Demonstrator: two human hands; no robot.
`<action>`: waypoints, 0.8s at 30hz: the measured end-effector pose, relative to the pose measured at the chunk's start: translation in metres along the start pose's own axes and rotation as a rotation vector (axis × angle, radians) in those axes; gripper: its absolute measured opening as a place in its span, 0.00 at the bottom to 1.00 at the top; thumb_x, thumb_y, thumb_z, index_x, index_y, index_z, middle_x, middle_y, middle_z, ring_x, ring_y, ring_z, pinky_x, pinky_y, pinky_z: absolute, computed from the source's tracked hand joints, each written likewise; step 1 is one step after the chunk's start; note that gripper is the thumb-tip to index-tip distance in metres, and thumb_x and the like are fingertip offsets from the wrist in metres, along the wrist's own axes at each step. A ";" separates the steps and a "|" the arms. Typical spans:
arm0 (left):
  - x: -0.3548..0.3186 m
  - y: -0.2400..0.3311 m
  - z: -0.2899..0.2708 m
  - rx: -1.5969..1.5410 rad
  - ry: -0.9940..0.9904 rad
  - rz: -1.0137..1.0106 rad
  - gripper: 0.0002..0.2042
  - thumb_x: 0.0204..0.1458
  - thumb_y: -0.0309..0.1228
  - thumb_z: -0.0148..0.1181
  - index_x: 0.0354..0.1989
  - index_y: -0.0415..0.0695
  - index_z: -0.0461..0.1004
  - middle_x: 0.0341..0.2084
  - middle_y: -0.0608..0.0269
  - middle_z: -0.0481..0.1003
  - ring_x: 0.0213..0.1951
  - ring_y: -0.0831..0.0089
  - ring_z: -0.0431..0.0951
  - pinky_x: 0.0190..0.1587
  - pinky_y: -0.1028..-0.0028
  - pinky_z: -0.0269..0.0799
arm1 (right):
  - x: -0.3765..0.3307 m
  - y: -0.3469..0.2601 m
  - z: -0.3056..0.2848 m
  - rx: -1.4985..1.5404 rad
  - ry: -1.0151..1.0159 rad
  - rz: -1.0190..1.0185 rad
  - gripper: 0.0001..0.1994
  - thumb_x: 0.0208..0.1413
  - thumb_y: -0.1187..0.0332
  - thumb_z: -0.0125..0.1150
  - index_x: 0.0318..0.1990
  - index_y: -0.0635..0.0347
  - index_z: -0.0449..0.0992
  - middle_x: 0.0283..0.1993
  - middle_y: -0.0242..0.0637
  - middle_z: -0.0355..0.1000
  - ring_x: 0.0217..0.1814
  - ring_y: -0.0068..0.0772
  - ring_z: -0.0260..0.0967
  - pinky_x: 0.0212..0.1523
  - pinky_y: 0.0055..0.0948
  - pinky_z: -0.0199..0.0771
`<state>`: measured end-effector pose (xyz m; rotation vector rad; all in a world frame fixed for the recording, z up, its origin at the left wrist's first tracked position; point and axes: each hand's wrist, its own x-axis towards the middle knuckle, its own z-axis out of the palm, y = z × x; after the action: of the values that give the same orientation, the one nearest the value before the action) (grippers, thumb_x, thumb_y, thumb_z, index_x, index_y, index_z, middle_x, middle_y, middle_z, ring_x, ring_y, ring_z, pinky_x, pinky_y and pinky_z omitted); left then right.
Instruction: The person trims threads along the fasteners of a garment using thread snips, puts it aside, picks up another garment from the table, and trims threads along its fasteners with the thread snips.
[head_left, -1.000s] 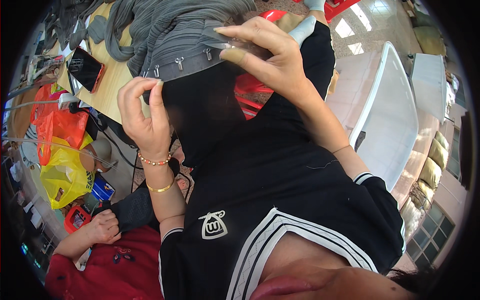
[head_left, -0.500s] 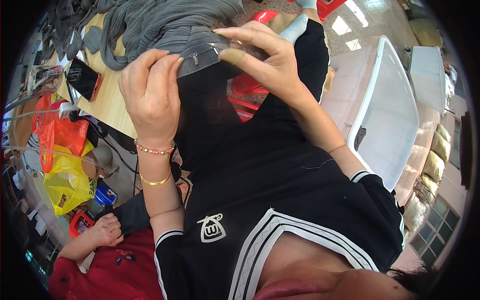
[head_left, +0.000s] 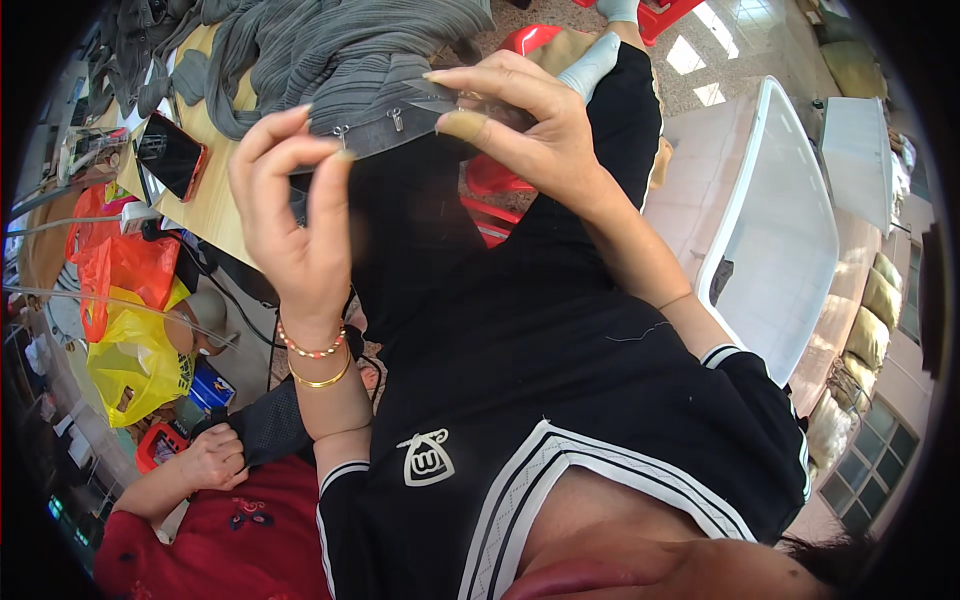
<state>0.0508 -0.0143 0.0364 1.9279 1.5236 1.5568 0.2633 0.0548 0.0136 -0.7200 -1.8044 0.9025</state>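
Observation:
A grey ribbed garment point(head_left: 340, 60) spills off the table towards me, its smooth waistband point(head_left: 375, 138) spread between my hands. Small metal hooks point(head_left: 396, 119) stand out from the band. My left hand point(head_left: 285, 190) has its thumb and one fingertip close together at the band's lower edge, beside a hook; another finger is lifted away. With thumb and fingers, my right hand point(head_left: 535, 130) grips the band's right part, partly hiding it. Black clothing lies below the band.
The wooden table point(head_left: 215, 215) carries a phone point(head_left: 170, 155) and more grey garments. A white plastic bin point(head_left: 775, 230) stands at the right. Yellow and red plastic bags point(head_left: 135, 360) hang at the left, near another person's hand point(head_left: 212, 458). Red stools point(head_left: 490, 220) show behind.
My left hand has shifted slightly left and down along the waistband, one finger lifting, uncovering another hook. My right hand has stayed nearly in place.

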 end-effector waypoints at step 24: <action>-0.004 -0.003 0.011 0.219 0.064 0.097 0.03 0.56 0.23 0.60 0.37 0.41 0.75 0.38 0.59 0.73 0.42 0.65 0.72 0.47 0.70 0.66 | 0.005 0.003 0.002 -0.053 -0.007 -0.150 0.16 0.46 0.73 0.72 0.46 0.58 0.82 0.29 0.31 0.70 0.30 0.21 0.67 0.27 0.21 0.65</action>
<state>0.0585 -0.0118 0.0277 2.1169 1.7137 1.5611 0.2598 0.0599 0.0133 -0.6065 -1.8678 0.7614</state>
